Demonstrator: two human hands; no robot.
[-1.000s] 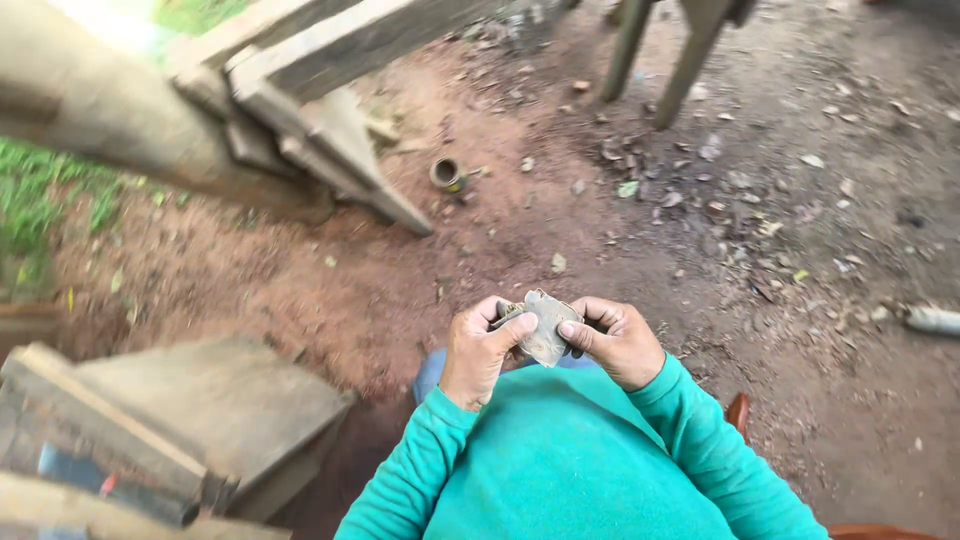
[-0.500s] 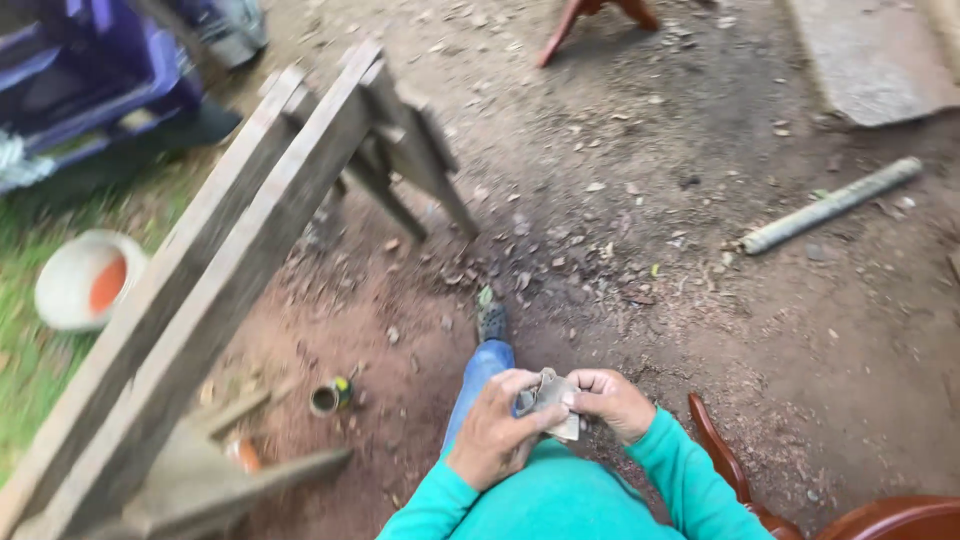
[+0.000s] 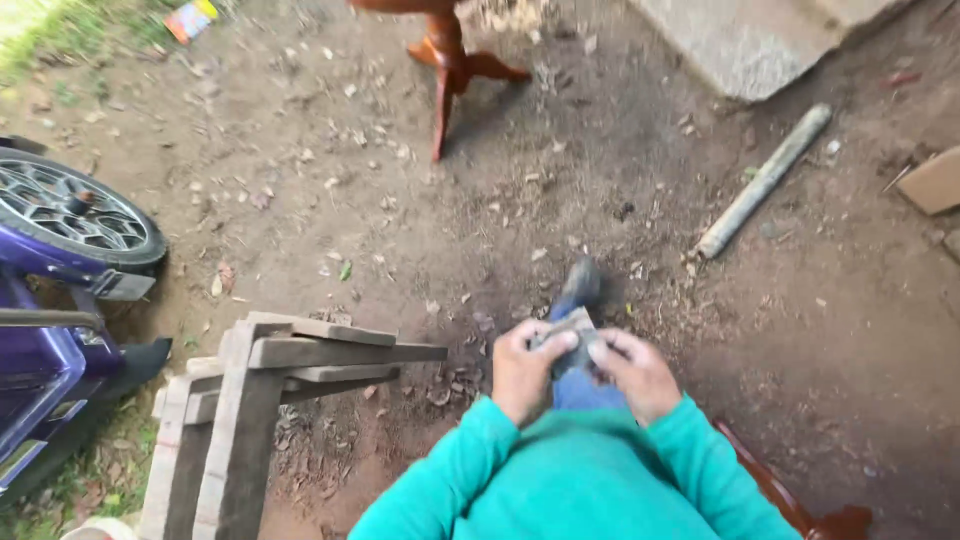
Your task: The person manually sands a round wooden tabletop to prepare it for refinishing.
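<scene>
**Both hands on a small grey piece**

We saw the left hand [image 3: 522, 372] and right hand [image 3: 632, 372] closed w/ fingers round a small flat grey piece [image 3: 562, 338], held between them in front of the teal sleeves, above a blue-trousered leg and dark shoe [image 3: 579, 283]. What the piece was, we couldn't tell – too blurred. Wooden trestle [image 3: 268, 400] stood nearby to the left, purple motorbike [image 3: 60, 260] beyond it; grey pipe [image 3: 762, 182] lay on bare dirt well apart, upper right.
</scene>
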